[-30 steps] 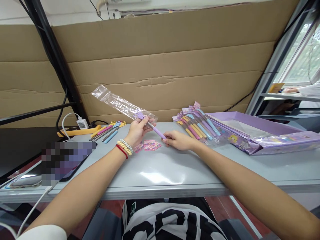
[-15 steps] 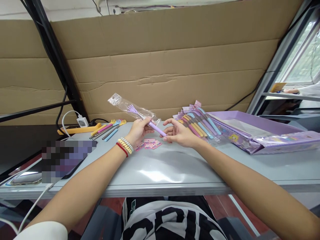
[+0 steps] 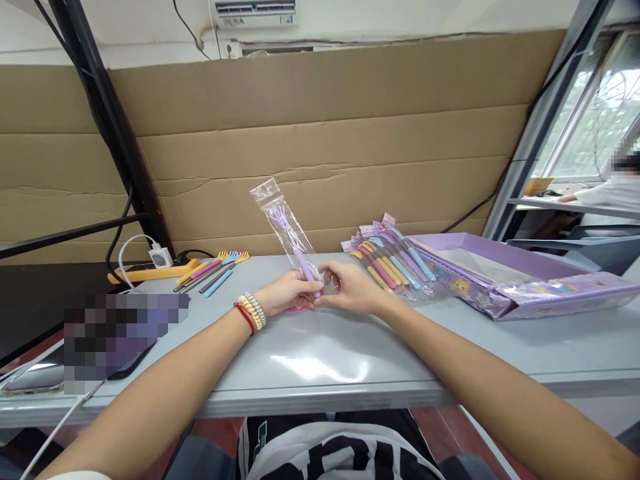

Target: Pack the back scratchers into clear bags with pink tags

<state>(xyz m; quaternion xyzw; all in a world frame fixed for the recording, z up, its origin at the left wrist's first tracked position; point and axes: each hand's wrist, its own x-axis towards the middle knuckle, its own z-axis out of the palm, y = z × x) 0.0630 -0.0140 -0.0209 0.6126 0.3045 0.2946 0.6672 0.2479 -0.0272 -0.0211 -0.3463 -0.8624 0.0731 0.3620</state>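
Note:
A purple back scratcher (image 3: pixel 301 261) stands tilted inside a clear plastic bag (image 3: pixel 269 193), claw end up and away from me. My left hand (image 3: pixel 293 291) is closed around the handle's lower part. At the bag's lower end, my right hand (image 3: pixel 347 285) pinches the clear film with thumb and forefinger beside the handle's tip. Pink printed cards (image 3: pixel 299 309) lie beneath my left hand, mostly hidden. Bagged back scratchers with pink header cards (image 3: pixel 393 260) are piled right of my right hand. Several unbagged back scratchers (image 3: pixel 213 272) lie on the left.
On the right sits an open purple box (image 3: pixel 525 297) with a printed flap. A phone-like device (image 3: pixel 133 363), partly blurred out, rests at the left on the grey table (image 3: pixel 320 347). Behind it are a yellow power strip (image 3: pixel 160 272) and a white charger (image 3: pixel 161 255). Cardboard (image 3: pixel 325 147) backs the table.
The back scratcher has gone deeper into the bag and swung more upright. My right hand has moved left onto the bag's end. The view has tilted up slightly.

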